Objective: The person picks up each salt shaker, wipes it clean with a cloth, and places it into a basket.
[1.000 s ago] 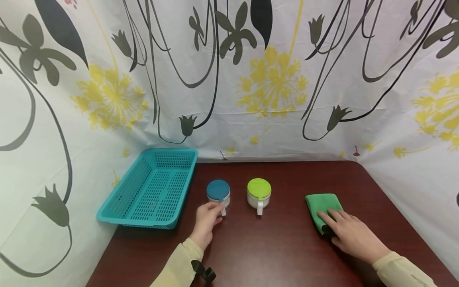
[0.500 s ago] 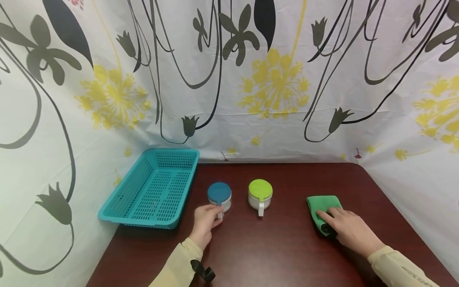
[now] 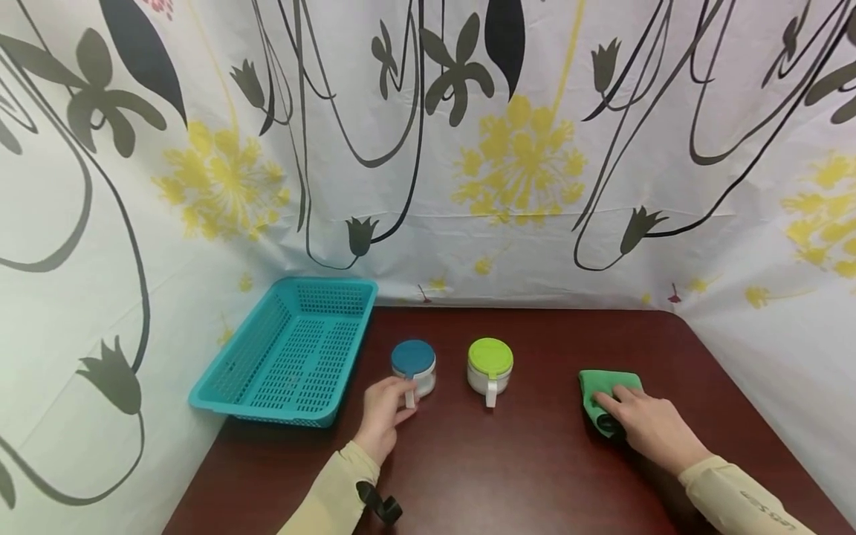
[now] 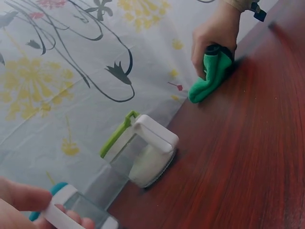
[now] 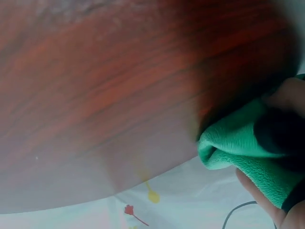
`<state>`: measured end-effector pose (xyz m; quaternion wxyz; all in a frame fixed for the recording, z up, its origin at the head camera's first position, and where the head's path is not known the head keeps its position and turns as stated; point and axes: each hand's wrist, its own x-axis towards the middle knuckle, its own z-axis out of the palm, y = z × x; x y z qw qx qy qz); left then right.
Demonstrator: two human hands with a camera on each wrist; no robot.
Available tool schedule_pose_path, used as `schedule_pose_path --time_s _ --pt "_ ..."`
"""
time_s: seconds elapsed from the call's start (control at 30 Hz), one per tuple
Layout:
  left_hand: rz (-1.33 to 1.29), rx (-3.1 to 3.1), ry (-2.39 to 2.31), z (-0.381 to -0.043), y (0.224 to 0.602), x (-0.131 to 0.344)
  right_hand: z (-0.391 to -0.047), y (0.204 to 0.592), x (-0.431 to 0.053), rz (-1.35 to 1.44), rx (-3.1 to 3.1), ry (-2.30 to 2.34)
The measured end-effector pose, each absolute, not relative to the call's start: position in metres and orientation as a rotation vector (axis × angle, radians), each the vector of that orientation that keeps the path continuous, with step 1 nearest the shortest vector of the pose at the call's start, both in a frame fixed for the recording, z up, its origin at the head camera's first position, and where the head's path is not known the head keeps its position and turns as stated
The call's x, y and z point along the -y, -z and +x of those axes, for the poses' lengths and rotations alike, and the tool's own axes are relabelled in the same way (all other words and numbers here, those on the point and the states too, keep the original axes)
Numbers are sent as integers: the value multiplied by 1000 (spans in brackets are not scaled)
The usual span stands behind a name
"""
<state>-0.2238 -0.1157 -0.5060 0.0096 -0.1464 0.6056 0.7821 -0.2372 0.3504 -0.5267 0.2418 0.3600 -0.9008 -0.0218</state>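
A small white jar with a blue lid [image 3: 412, 358] stands on the dark red table [image 3: 521, 468]. My left hand [image 3: 391, 407] pinches its white handle [image 4: 59, 215] between thumb and fingers [image 4: 21, 198]. Beside it to the right stands a like jar with a green lid [image 3: 490, 357], handle toward me, also seen in the left wrist view [image 4: 150, 155]. Further right lies a folded green cloth [image 3: 605, 385]. My right hand [image 3: 638, 422] lies on its near end with fingers curled round the fold [image 4: 209, 76]. The right wrist view shows the cloth [image 5: 238, 148] bunched over a finger [image 5: 259, 193].
An empty turquoise plastic basket [image 3: 294, 353] sits at the table's back left, close to the blue-lidded jar. A flowered curtain [image 3: 508, 163] walls the table at the back and both sides. Bare tabletop lies between the two hands.
My left fingers have closed round the blue-lidded jar's handle. My right hand has drawn in and curled on the cloth's near end. Jars and basket have stayed put.
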Motion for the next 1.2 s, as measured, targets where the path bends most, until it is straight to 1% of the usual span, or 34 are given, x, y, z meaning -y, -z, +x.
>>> schedule_pose_path --time_s 0.17,0.43,0.87,1.2 --pt "-466 -1805 -2500 -227 510 119 -235 531 -351 1001 2510 -19" --pt "-608 -1877 -2545 -229 512 121 -232 536 -352 994 2483 -25" --pt "-641 -2031 -2499 -230 507 124 -231 530 -351 978 2521 -6" --pt "-552 -1974 -2372 -230 501 133 -229 532 -350 972 2495 -17"
